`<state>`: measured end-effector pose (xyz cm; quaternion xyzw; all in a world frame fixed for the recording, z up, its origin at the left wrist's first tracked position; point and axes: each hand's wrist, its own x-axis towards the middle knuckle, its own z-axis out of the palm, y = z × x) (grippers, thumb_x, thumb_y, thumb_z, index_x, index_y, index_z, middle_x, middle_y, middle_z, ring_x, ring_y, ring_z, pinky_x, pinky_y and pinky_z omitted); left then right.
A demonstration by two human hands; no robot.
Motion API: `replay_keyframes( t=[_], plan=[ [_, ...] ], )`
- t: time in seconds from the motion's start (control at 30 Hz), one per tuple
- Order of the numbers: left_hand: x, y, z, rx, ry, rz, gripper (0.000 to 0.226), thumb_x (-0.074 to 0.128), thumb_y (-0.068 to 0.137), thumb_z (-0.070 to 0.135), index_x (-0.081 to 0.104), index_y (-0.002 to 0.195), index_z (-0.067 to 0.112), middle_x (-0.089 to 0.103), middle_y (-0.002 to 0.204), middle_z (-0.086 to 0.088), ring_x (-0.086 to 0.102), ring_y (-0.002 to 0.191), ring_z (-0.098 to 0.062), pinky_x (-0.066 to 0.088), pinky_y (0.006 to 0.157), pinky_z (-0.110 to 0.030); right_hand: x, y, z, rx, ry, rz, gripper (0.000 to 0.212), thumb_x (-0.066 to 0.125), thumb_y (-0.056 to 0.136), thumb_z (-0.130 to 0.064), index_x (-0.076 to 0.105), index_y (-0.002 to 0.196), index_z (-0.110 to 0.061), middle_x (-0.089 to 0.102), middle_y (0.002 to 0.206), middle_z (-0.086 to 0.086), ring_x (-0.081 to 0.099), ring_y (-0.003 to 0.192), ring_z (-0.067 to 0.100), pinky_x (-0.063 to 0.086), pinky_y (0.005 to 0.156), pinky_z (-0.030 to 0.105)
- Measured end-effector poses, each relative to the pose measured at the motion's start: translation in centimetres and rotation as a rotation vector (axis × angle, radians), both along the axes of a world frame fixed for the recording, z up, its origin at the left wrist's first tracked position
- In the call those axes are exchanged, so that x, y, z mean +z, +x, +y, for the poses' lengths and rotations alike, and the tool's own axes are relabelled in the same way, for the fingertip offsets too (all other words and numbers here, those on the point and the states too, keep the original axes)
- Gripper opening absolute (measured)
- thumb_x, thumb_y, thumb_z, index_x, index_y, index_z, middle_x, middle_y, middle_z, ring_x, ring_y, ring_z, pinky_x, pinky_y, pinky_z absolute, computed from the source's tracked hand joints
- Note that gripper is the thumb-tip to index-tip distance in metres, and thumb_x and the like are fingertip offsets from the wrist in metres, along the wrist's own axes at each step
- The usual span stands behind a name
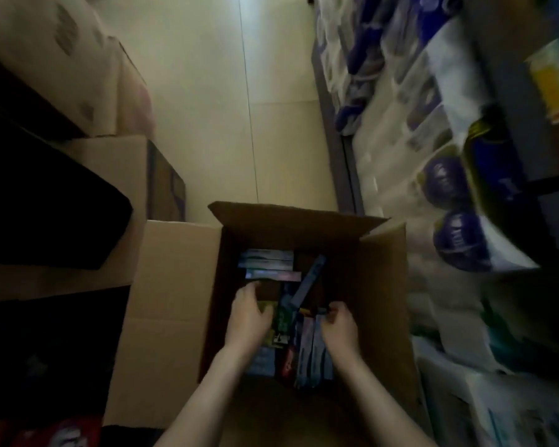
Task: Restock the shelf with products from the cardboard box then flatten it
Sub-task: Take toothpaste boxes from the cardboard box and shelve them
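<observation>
Head view looks straight down. At far left a stack of closed brown cardboard cartons [110,175] stands close against the work, so there is little room on that side. Next comes the open brown cardboard box [381,285] on the pale floor [207,91], its left flap [175,285] folded out flat and the far and right flaps standing up.

The left hand [247,317] is down inside, fingers loosely bent over the stock; whether it has hold of anything I cannot tell through the blur. Under and between the hands lie the small flat card packs in blue and green [307,346], most standing on edge in rows, with one long blue pack [309,279] leaning aslant across the middle. They look light and stiff with smooth printed faces, likely to slide against one another, so several are best squeezed by their broad sides as one block. The right hand [341,324] has its fingers curled on the top end of the bluish upright packs, pinching them.

To the right the raised flap stands near the grey metal shelf [336,150], already crowded with white and purple wrapped paper rolls [400,124]; lifting straight up clears the box walls best.
</observation>
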<state>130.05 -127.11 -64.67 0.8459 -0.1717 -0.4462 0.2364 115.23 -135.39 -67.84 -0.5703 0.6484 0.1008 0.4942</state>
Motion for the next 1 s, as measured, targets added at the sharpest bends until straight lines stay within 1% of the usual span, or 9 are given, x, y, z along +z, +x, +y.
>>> replay_keyframes(
  t=[0.1, 0.23, 0.43, 0.53, 0.6, 0.73, 0.8, 0.87, 1.0],
  plan=[
    [-8.5, -1.5, -2.0, -0.09, 0.056, 0.005, 0.048, 0.049, 0.094, 0.013, 0.035, 0.141, 0.014, 0.042, 0.139, -0.009, 0.043, 0.125, -0.023, 0.037, 0.105, -0.032, -9.4, 1.4, -1.2, -0.045, 0.045, 0.071, 0.045, 0.053, 0.095, -0.023, 0.039, 0.135, -0.008, 0.052, 0.129, 0.012, 0.053, 0.101, 0.021, 0.043, 0.082, 0.028],
    [-17.0, -2.9, -2.6, 0.04, 0.136, 0.06, 0.046, 0.05, 0.096, 0.011, 0.038, 0.139, 0.009, 0.049, 0.135, -0.014, 0.049, 0.12, -0.027, 0.038, 0.084, -0.022, -20.7, 3.3, -1.7, 0.105, -0.002, 0.206, 0.076, 0.055, 0.087, -0.05, 0.016, 0.143, -0.016, 0.047, 0.135, 0.014, 0.053, 0.112, 0.031, 0.047, 0.093, 0.041],
    [-18.3, -3.0, -1.4, 0.013, 0.216, 0.008, 0.04, 0.048, 0.094, 0.01, 0.044, 0.134, 0.007, 0.048, 0.134, -0.018, 0.047, 0.121, -0.029, 0.039, 0.092, -0.028, -25.5, 6.4, -2.2, -0.108, 0.092, 0.253, 0.091, 0.063, 0.086, -0.026, -0.001, 0.149, -0.01, 0.047, 0.137, 0.019, 0.053, 0.117, 0.036, 0.048, 0.092, 0.042],
    [-13.2, -3.1, -0.7, -0.032, 0.186, -0.006, 0.037, 0.041, 0.099, 0.013, 0.043, 0.135, 0.008, 0.043, 0.137, -0.018, 0.043, 0.124, -0.031, 0.037, 0.095, -0.03, -20.3, 6.8, -2.1, -0.155, 0.151, 0.253, 0.057, 0.053, 0.094, -0.023, 0.032, 0.139, 0.004, 0.056, 0.127, 0.019, 0.059, 0.11, 0.035, 0.051, 0.086, 0.039],
    [-7.7, -2.9, -0.3, -0.06, 0.124, 0.025, 0.04, 0.044, 0.097, 0.011, 0.042, 0.137, 0.015, 0.04, 0.14, -0.015, 0.042, 0.126, -0.03, 0.037, 0.099, -0.032, -14.1, 6.7, -1.7, -0.201, 0.288, 0.133, 0.027, 0.052, 0.093, -0.019, 0.056, 0.106, 0.004, 0.062, 0.104, 0.017, 0.064, 0.087, 0.032, 0.054, 0.077, 0.037],
    [6.0, -3.3, 2.0, -0.253, 0.079, 0.061, 0.068, 0.058, 0.09, 0.02, 0.024, 0.148, 0.022, 0.02, 0.154, -0.007, 0.023, 0.141, -0.024, 0.026, 0.113, -0.033, 4.7, 6.0, -0.1, -0.295, 0.433, -0.092, 0.01, 0.052, 0.092, -0.012, 0.044, 0.097, -0.008, 0.056, 0.089, 0.014, 0.064, 0.082, 0.03, 0.054, 0.058, 0.035],
    [13.6, -3.5, 3.8, -0.391, 0.078, -0.128, 0.087, 0.068, 0.081, 0.036, 0.02, 0.15, 0.015, 0.018, 0.155, -0.011, 0.023, 0.142, -0.028, 0.028, 0.114, -0.038, 14.5, 5.3, 1.3, -0.218, 0.498, -0.207, 0.004, 0.053, 0.091, -0.009, 0.052, 0.091, -0.005, 0.059, 0.078, 0.012, 0.062, 0.067, 0.024, 0.051, 0.051, 0.029],
    [20.3, -4.1, 6.1, -0.488, 0.02, -0.389, 0.1, 0.081, 0.059, 0.044, 0.035, 0.14, 0.006, 0.043, 0.141, -0.02, 0.048, 0.128, -0.031, 0.046, 0.1, -0.04, 22.7, 5.0, 3.0, -0.101, 0.586, -0.337, 0.01, 0.054, 0.091, -0.012, 0.062, 0.091, -0.006, 0.061, 0.074, 0.009, 0.06, 0.062, 0.02, 0.048, 0.051, 0.027],
    [31.5, -3.6, 10.8, -0.444, -0.203, -0.82, 0.054, 0.061, 0.068, 0.026, 0.043, 0.115, 0.005, 0.07, 0.101, -0.012, 0.068, 0.096, -0.024, 0.054, 0.082, -0.028, 35.1, 6.8, 5.7, 0.142, 0.727, -0.479, 0.018, 0.056, 0.086, -0.02, 0.061, 0.099, -0.009, 0.046, 0.071, 0.007, 0.047, 0.059, 0.016, 0.045, 0.05, 0.022]
  ],
)
